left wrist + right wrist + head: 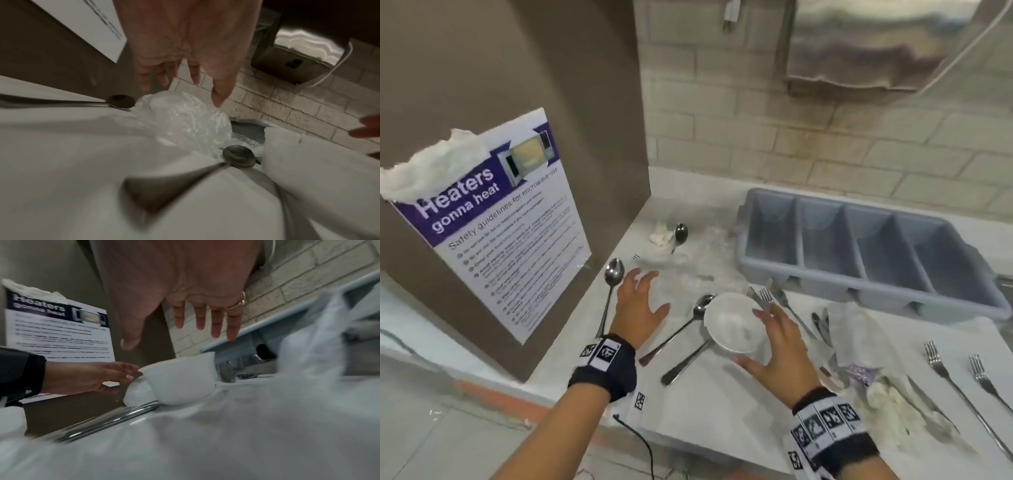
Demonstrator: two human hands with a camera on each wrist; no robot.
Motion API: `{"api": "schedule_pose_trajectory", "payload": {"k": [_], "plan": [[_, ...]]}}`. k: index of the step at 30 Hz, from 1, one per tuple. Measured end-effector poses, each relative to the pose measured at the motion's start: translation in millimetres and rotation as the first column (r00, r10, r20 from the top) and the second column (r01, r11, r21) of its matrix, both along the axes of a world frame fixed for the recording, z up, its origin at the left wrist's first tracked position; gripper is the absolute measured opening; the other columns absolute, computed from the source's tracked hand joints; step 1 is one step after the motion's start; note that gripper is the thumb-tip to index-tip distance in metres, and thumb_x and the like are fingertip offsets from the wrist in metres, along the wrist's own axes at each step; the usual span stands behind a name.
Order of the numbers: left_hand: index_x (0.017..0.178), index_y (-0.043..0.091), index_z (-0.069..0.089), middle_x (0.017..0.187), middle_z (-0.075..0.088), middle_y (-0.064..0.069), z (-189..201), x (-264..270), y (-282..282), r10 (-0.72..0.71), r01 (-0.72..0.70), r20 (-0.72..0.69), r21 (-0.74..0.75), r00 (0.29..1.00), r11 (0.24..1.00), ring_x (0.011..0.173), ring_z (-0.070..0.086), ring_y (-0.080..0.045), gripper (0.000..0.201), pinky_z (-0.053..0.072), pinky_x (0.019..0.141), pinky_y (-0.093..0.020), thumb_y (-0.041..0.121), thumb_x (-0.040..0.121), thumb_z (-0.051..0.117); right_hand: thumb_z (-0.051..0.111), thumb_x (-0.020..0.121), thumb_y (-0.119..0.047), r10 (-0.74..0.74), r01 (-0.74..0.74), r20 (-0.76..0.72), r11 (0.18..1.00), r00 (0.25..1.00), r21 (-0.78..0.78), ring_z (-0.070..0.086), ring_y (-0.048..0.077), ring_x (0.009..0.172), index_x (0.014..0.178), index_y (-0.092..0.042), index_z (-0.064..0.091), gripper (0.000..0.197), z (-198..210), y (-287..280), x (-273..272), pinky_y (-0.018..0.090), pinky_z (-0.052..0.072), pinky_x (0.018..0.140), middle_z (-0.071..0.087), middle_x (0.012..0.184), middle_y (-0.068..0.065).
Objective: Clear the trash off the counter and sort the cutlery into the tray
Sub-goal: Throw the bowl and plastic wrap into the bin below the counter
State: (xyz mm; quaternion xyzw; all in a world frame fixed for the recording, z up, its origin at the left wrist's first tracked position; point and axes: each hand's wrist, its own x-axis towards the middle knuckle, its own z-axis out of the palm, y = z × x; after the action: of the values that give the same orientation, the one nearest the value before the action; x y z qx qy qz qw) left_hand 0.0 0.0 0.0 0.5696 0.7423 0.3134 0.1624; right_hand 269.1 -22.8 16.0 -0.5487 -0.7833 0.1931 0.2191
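A grey four-compartment cutlery tray (866, 251) stands empty at the back right of the white counter (715, 404). Spoons (614, 270) (700, 305), forks (941, 370) (770, 298) and knives lie scattered around it. A white bowl (734, 322) (180, 379) sits mid-counter, resting on spoon handles. My right hand (774, 346) (185, 318) hovers open just above and right of the bowl. My left hand (640, 301) (180, 73) is open, fingers spread over crumpled clear plastic wrap (678, 270) (185, 118). A crumpled white napkin (662, 234) lies by the far spoon (680, 233).
A brown cabinet side with a microwave safety poster (493, 219) walls the left. Clear wrap and crumpled paper trash (859, 346) (893, 404) lie among cutlery on the right. A steel paper-towel dispenser (876, 44) hangs on the tiled wall. A black cable (640, 442) hangs at the counter's front edge.
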Motion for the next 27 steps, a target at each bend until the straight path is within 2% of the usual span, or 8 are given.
{"api": "schedule_pose_trajectory", "payload": {"k": [4, 7, 13, 17, 19, 21, 24, 27], "plan": [[0.146, 0.033, 0.015, 0.159, -0.001, -0.01, 0, -6, 37, -0.158, 0.131, -0.137, -0.188, 0.978, 0.973, 0.146, 0.005, -0.032, 0.101, 0.019, 0.12, -0.048, 0.047, 0.067, 0.075, 0.06, 0.046, -0.08, -0.077, 0.082, 0.049, 0.991, 0.996, -0.102, 0.014, 0.025, 0.142, 0.144, -0.024, 0.015, 0.122, -6, 25, -31, 0.048, 0.022, 0.116, 0.015, 0.155, 0.005], [0.146, 0.034, 0.011, 0.159, -0.003, -0.008, -4, -12, 54, -0.249, 0.188, -0.154, -0.332, 0.956, 0.924, 0.144, 0.011, -0.035, 0.104, 0.026, 0.117, -0.05, 0.041, 0.066, 0.077, 0.064, 0.049, -0.074, -0.123, 0.138, 0.106, 0.979, 0.987, -0.148, 0.016, 0.027, 0.141, 0.145, -0.024, 0.007, 0.122, -17, 33, -45, 0.049, 0.024, 0.115, 0.017, 0.154, 0.004], [0.137, 0.017, 0.043, 0.137, 0.052, -0.011, -16, -35, 57, -0.231, 0.233, 0.038, -0.279, 0.972, 0.932, 0.123, 0.05, -0.028, 0.063, 0.04, 0.106, -0.033, 0.002, 0.078, 0.061, 0.067, 0.053, -0.066, -0.168, 0.173, 0.045, 0.976, 0.985, -0.131, 0.03, 0.023, 0.131, 0.142, -0.025, 0.017, 0.11, -14, 33, -47, 0.041, 0.031, 0.111, 0.033, 0.144, -0.001], [0.117, 0.01, 0.058, 0.101, 0.063, -0.003, 8, -37, 57, -0.14, 0.159, 0.126, -0.149, 0.982, 0.976, 0.094, 0.06, -0.022, 0.032, 0.045, 0.078, -0.027, 0.006, 0.085, 0.057, 0.077, 0.054, -0.055, -0.259, 0.246, -0.134, 0.963, 0.956, -0.109, 0.029, 0.006, 0.116, 0.138, -0.028, 0.025, 0.103, 15, 11, -37, 0.026, 0.028, 0.1, 0.034, 0.132, -0.015], [0.1, 0.011, 0.062, 0.094, 0.059, -0.005, 28, -27, 63, -0.139, 0.177, 0.271, -0.12, 0.952, 0.977, 0.089, 0.056, -0.023, 0.013, 0.042, 0.065, -0.025, 0.011, 0.087, 0.057, 0.074, 0.049, -0.065, -0.299, 0.283, -0.18, 0.953, 0.937, -0.106, 0.027, 0.001, 0.116, 0.137, -0.029, 0.026, 0.107, 27, -5, -27, 0.025, 0.027, 0.099, 0.031, 0.128, -0.021], [0.099, 0.01, 0.062, 0.103, 0.059, -0.009, 40, -13, 80, -0.175, 0.229, 0.363, -0.113, 0.915, 0.967, 0.097, 0.056, -0.026, 0.02, 0.047, 0.075, -0.031, 0.024, 0.087, 0.058, 0.065, 0.042, -0.08, -0.345, 0.326, -0.19, 0.937, 0.919, -0.124, 0.029, 0.001, 0.12, 0.137, -0.028, 0.027, 0.114, 30, -22, -16, 0.025, 0.028, 0.102, 0.034, 0.13, -0.02], [0.114, 0.008, 0.058, 0.122, 0.056, -0.012, 39, 10, 113, -0.213, 0.298, 0.377, -0.181, 0.901, 0.937, 0.114, 0.052, -0.032, 0.059, 0.044, 0.101, -0.049, 0.05, 0.074, 0.052, 0.06, 0.044, -0.082, -0.415, 0.394, -0.185, 0.909, 0.891, -0.139, 0.034, 0.008, 0.125, 0.136, -0.029, 0.027, 0.111, 29, -46, -4, 0.029, 0.032, 0.102, 0.038, 0.137, -0.012], [0.128, 0.004, 0.046, 0.14, 0.041, -0.02, 21, 36, 141, -0.265, 0.312, 0.174, -0.361, 0.948, 0.879, 0.13, 0.037, -0.038, 0.053, 0.031, 0.112, -0.049, 0.039, 0.087, 0.046, 0.063, 0.046, -0.079, -0.484, 0.466, -0.173, 0.875, 0.858, -0.135, 0.034, 0.007, 0.125, 0.136, -0.032, 0.026, 0.108, 28, -69, 4, 0.03, 0.033, 0.103, 0.037, 0.138, -0.013]]}}
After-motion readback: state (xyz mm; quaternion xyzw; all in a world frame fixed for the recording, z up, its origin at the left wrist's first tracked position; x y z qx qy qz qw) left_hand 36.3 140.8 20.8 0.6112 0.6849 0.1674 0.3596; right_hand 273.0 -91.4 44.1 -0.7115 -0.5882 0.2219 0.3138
